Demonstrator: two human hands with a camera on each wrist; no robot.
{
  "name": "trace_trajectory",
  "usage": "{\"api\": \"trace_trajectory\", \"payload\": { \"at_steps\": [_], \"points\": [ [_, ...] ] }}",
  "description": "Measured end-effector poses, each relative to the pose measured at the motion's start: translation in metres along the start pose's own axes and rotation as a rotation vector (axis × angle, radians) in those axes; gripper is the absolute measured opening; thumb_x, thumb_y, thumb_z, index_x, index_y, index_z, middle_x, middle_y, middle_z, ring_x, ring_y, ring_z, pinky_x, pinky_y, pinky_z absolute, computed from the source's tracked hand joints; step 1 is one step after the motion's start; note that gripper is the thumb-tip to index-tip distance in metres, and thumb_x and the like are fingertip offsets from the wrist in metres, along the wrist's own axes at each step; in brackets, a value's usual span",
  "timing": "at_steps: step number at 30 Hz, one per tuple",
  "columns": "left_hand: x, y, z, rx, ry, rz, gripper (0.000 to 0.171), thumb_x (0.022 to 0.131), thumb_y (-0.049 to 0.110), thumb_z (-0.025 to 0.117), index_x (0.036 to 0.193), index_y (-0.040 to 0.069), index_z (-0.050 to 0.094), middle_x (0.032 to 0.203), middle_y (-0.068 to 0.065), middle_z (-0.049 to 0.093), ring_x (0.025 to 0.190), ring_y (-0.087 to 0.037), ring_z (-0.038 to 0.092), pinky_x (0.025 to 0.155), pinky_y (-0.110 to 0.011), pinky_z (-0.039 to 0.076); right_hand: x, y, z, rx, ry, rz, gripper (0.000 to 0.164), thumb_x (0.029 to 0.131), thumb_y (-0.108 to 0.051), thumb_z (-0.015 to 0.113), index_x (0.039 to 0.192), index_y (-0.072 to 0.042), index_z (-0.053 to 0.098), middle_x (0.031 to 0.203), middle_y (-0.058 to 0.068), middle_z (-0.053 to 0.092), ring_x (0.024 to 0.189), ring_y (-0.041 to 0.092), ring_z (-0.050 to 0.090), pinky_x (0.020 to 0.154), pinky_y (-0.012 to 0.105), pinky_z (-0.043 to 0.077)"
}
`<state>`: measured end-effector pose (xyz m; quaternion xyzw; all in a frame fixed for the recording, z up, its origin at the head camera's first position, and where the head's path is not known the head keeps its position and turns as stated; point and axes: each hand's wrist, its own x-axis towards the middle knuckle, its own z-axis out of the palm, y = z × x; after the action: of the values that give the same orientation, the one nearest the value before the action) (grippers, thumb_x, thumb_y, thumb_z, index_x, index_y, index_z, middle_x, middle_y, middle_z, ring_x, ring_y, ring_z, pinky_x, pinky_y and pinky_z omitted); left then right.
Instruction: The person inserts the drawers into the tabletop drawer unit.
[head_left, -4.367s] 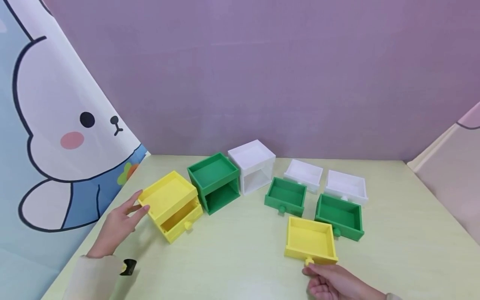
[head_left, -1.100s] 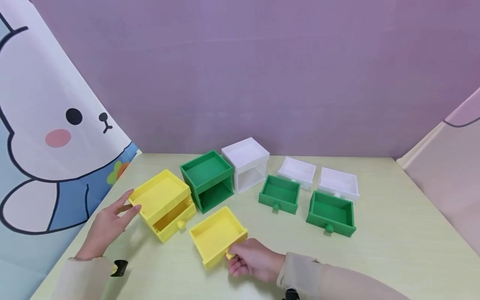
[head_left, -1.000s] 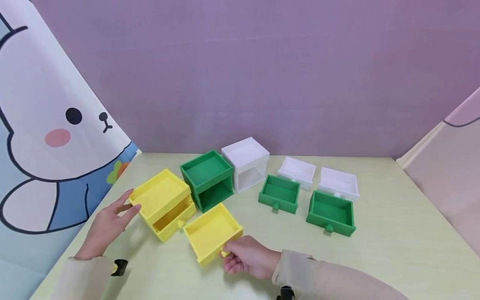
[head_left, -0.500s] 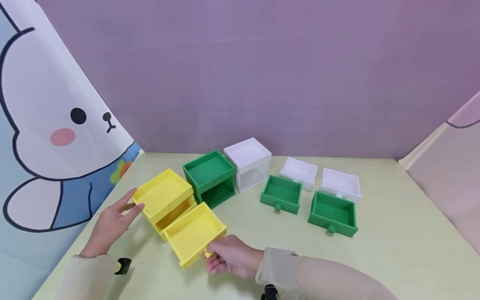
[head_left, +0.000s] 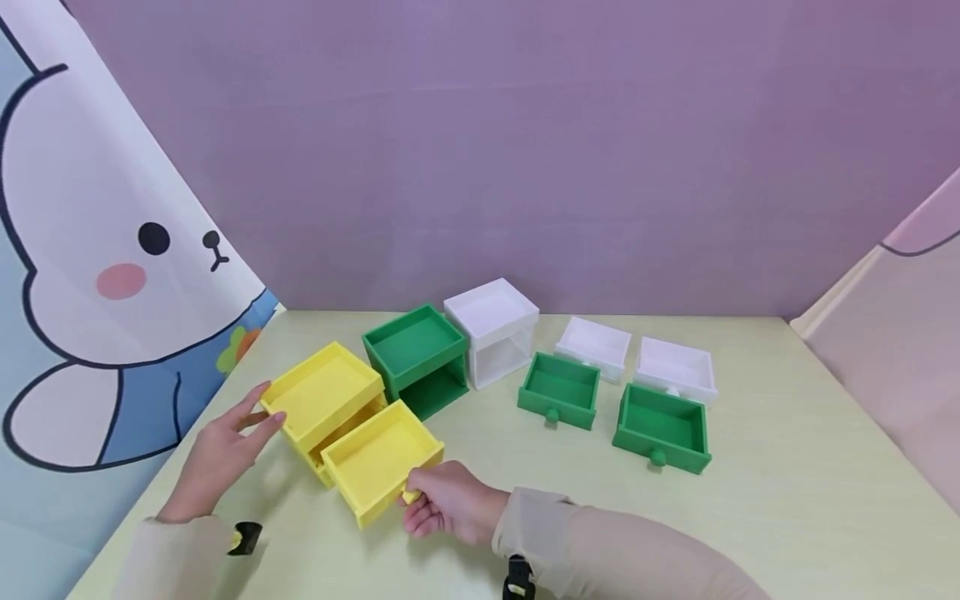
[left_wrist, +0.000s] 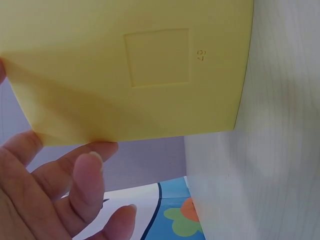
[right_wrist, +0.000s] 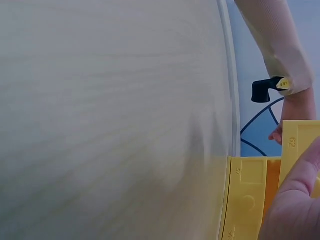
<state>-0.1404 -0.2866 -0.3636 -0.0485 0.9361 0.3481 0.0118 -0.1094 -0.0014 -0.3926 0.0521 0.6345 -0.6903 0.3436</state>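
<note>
A yellow cabinet (head_left: 322,392) stands at the left of the table, with a lower drawer (right_wrist: 247,200) in it and an open slot above. My left hand (head_left: 217,458) holds the cabinet's left corner between thumb and fingers; the left wrist view shows fingertips on the edge of its flat yellow panel (left_wrist: 160,110). My right hand (head_left: 453,500) pinches the knob (head_left: 410,497) of a second yellow drawer (head_left: 382,458). This drawer is tilted and raised, its far end at the cabinet's upper slot. Whether that end is inside the slot is hidden.
Right of the yellow cabinet stand a green cabinet (head_left: 415,342) and a white cabinet (head_left: 491,310), both with open fronts. Farther right lie two green drawers (head_left: 558,383) (head_left: 663,425) and two white drawers (head_left: 594,342) (head_left: 677,364). A purple backdrop (head_left: 525,150) rises behind the table.
My right hand has carried the yellow drawer from the right side of the table leftward and up to the yellow cabinet's front. My left hand has stayed on the cabinet.
</note>
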Motion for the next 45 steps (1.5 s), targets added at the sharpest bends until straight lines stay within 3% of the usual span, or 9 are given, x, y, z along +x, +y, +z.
{"api": "trace_trajectory", "payload": {
  "at_steps": [6,16,25,36,45],
  "points": [
    [0.0,-0.001,0.0,-0.01,0.015,0.008,0.079,0.095,0.056,0.045,0.154,0.012,0.016,0.135,-0.035,0.044,0.113,-0.05,0.049,0.066,-0.033,0.05,0.01,-0.001,0.002,-0.008,0.022,-0.008,0.018,0.081,-0.006,0.05,0.086,0.004,0.064,0.06,0.002,0.056,0.048,0.008,0.053,0.048,0.015,0.046],
    [0.0,0.0,0.001,0.018,0.017,0.0,0.081,0.095,0.058,0.044,0.153,0.01,0.017,0.134,-0.035,0.045,0.117,-0.051,0.044,0.073,-0.043,0.053,0.013,-0.003,0.008,-0.021,0.001,-0.01,0.017,0.079,-0.005,0.051,0.084,0.004,0.065,0.059,0.001,0.055,0.049,0.007,0.053,0.048,0.015,0.046],
    [0.0,0.003,0.001,0.014,0.015,-0.003,0.08,0.095,0.058,0.045,0.153,0.01,0.019,0.133,-0.034,0.047,0.115,-0.05,0.046,0.068,-0.035,0.05,0.018,-0.003,0.012,-0.039,0.031,-0.021,0.016,0.08,-0.005,0.053,0.085,0.005,0.065,0.06,0.003,0.055,0.049,0.009,0.053,0.05,0.017,0.048],
    [-0.004,0.003,0.0,0.006,0.021,-0.008,0.081,0.095,0.058,0.045,0.153,0.009,0.018,0.135,-0.035,0.044,0.117,-0.049,0.046,0.067,-0.032,0.051,0.018,-0.005,0.012,-0.043,0.036,-0.036,0.015,0.08,-0.004,0.053,0.083,0.005,0.065,0.058,0.001,0.054,0.047,0.007,0.053,0.049,0.016,0.048],
    [-0.004,0.003,0.001,-0.007,0.016,-0.015,0.081,0.094,0.058,0.045,0.154,0.011,0.017,0.14,-0.033,0.039,0.12,-0.049,0.043,0.072,-0.039,0.053,0.019,-0.002,0.011,-0.047,0.052,-0.038,0.018,0.078,-0.003,0.052,0.085,0.007,0.065,0.059,0.002,0.055,0.048,0.008,0.053,0.049,0.016,0.047]
  ]
}}
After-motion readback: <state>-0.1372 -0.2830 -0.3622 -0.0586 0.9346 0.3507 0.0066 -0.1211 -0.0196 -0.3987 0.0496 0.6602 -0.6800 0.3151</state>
